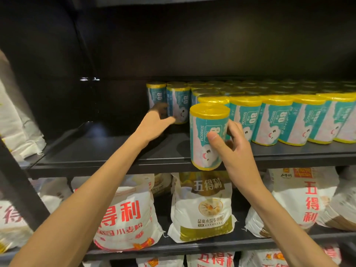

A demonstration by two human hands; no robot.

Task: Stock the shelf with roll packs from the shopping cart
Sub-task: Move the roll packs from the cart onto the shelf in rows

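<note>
The roll packs are teal-and-white cylinders with yellow ends. My right hand grips one roll pack upright at the front edge of the black shelf, thumb across its label. It hangs just left of the front row of roll packs, which fill the shelf's right side in several rows. My left hand reaches deep into the shelf, thumb spread; its blurred, shadowed fingers touch the two leftmost back roll packs. The shopping cart is out of view.
The left part of the shelf board is bare and dark, under another shelf close above. A black upright post stands at the left. Flour bags with red and gold print fill the shelves below and the left side.
</note>
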